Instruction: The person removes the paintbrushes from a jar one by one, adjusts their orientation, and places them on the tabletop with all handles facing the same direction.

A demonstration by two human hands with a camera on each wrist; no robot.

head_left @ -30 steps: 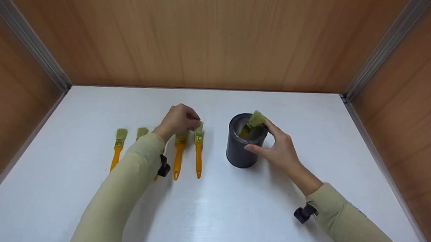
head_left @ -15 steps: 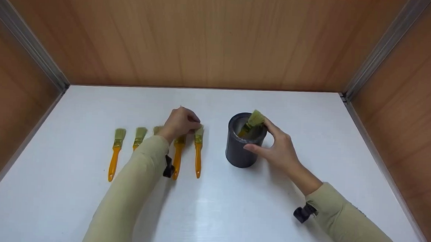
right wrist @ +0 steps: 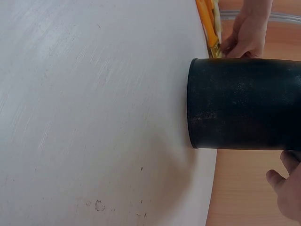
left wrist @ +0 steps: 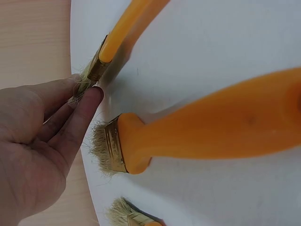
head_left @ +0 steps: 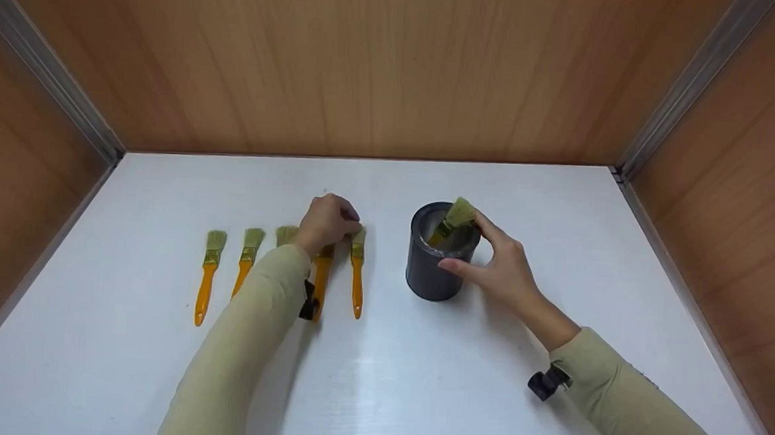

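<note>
Six brushes are counted: five lie in a row on the white table (head_left: 418, 391), left of the cup (head_left: 434, 273), and one brush (head_left: 452, 221) stands in the cup, handle down. The left hand (head_left: 326, 222) is placed at the bristles of the rightmost brush (head_left: 357, 269); its fingertips (left wrist: 91, 94) touch them, but a closed pinch cannot be confirmed. The right hand (head_left: 501, 266) is curled round the cup's right side. The third brush (head_left: 286, 233) and fourth brush (head_left: 321, 277) are partly hidden by the left arm.
</note>
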